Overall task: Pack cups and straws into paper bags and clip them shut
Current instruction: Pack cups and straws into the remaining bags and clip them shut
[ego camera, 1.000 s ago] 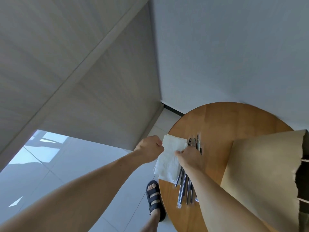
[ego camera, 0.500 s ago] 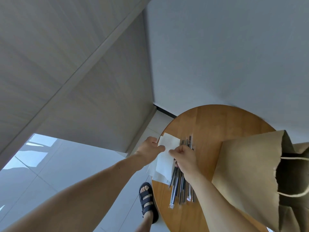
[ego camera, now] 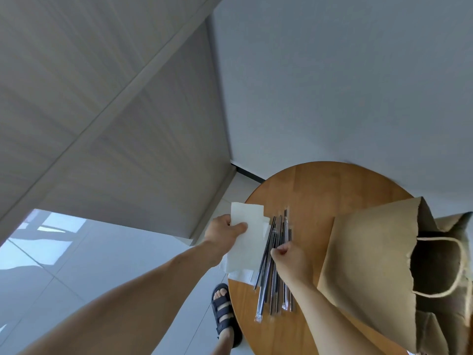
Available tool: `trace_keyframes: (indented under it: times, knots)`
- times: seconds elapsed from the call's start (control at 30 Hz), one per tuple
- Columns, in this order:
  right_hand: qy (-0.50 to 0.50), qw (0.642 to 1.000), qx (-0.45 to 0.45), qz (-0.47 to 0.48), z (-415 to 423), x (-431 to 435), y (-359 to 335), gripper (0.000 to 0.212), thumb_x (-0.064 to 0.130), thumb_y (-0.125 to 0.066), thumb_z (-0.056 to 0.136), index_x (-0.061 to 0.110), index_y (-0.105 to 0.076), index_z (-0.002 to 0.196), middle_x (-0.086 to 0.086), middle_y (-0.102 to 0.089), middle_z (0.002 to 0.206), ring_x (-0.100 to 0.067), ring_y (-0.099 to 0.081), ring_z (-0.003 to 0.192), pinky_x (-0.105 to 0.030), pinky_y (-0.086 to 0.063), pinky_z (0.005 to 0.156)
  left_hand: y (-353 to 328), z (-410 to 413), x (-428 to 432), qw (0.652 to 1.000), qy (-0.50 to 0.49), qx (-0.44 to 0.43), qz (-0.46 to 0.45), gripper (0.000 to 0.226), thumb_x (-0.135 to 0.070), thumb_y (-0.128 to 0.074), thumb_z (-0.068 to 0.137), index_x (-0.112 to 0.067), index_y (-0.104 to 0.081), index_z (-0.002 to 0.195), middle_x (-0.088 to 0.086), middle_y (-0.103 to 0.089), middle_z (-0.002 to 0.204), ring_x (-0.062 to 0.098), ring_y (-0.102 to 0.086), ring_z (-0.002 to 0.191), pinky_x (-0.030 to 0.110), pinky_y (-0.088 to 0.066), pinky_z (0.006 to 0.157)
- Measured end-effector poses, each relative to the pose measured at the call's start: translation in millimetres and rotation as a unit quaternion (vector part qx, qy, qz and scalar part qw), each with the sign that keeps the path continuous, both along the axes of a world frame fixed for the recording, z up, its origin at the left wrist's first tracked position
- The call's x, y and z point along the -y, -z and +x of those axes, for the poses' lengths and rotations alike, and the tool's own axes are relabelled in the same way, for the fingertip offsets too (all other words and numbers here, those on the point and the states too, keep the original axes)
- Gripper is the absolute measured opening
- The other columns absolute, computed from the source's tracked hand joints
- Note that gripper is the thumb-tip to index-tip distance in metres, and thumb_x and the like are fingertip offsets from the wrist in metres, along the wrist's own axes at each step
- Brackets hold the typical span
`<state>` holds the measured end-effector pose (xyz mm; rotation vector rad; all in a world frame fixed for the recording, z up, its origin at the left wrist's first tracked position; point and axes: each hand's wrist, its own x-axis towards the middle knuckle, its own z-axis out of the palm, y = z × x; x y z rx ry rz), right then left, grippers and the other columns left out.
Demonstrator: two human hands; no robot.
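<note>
Straws (dark, thin, each in a clear plastic sleeve), head view: lie fanned in a loose bundle on the round wooden table, long axes running away from the body, near ends close to the table's near-left rim.

Right hand: sits over the middle of the bundle, thumb and forefinger curled and pinching there. Cannot tell whether on one straw or several.

Left hand: just to the left, holds up a white paper napkin with the thumb pressed on its face. Napkin's right edge overlaps the leftmost straws.

Large brown paper bag with twine handles: right of the straws, just beside the right forearm, mouth gaping toward the frame's right. Hard to tell whether standing or tipped.

By judgement: right hand nearer both straws and bag, so a rightward carry, probably with the straws turned end-first toward the mouth. No cups or clips in sight.

Around: pale glossy floor tiles, a foot in a dark sandal beside the table, and a grey panelled wall meeting a plain white wall behind it.
</note>
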<state>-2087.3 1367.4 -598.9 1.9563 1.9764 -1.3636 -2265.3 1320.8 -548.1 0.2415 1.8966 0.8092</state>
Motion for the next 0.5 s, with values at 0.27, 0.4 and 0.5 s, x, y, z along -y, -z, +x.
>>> trace_keyframes:
  times: [0.27, 0.4, 0.5]
  knots:
    - [-0.064, 0.991, 0.111, -0.044, -4, 4, 20, 0.044, 0.034, -0.059, 0.093, 0.016, -0.045, 0.055, 0.005, -0.04, 0.043, -0.009, -0.037, 0.034, -0.016, -0.025, 0.038, 3, -1, 5, 1.0, 0.001, -0.023, -0.004, 0.006, -0.026, -0.065, 0.094, -0.021, -0.066, 0.097, -0.002, -0.071, 0.097, 0.016, -0.068, 0.085, 0.03, -0.054, 0.071]
    - [-0.045, 0.994, 0.082, -0.056, 5, 2, 18, 0.049, 0.031, -0.06, 0.09, 0.019, -0.038, 0.048, 0.007, -0.033, 0.038, -0.01, -0.03, 0.031, -0.019, -0.026, 0.041, 2, 5, 2, 1.0, 0.003, -0.019, -0.004, 0.006, -0.027, -0.065, 0.093, -0.021, -0.066, 0.095, 0.0, -0.071, 0.097, 0.018, -0.068, 0.086, 0.034, -0.057, 0.076]
    - [-0.011, 0.998, 0.049, -0.039, 12, 0, 16, 0.048, 0.024, -0.063, 0.084, 0.019, -0.036, 0.044, 0.007, -0.032, 0.035, -0.012, -0.031, 0.034, -0.022, -0.025, 0.043, -5, 8, -2, 1.0, 0.014, -0.019, -0.001, 0.005, -0.026, -0.063, 0.094, -0.021, -0.065, 0.094, 0.0, -0.071, 0.096, 0.018, -0.068, 0.085, 0.033, -0.055, 0.075]
